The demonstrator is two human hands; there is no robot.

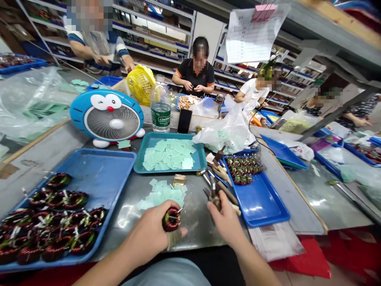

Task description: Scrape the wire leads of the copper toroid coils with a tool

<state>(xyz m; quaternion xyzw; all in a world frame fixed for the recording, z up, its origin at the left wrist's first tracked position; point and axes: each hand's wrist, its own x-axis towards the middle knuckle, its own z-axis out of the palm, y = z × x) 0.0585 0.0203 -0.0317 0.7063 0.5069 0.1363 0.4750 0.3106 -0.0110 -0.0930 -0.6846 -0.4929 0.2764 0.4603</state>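
Accordingly, we record the following, taking the teal tray (pixel 175 139) as our reference. Below that tray, at the bench's near edge, the left hand (pixel 145 238) is clamped around a copper toroid coil (pixel 171 219), with a fabric wrap (pixel 173 238) on one finger. Below and to the right of the tray, the right hand (pixel 226 224) is closed on a small metal hand tool (pixel 212 194), apparently pliers; we cannot tell how firmly it is held. The tool's tip is near the coil but not touching it. Loose green insulating paper squares (pixel 162 194) lie directly below the tray, and more fill it. A blue tray of finished coils (pixel 110 159) stands left of the tray, and a second blue tray of smaller coils (pixel 268 208) stands to its right. Beyond the tray, a co-worker in a black shirt (pixel 196 75) sits facing us.
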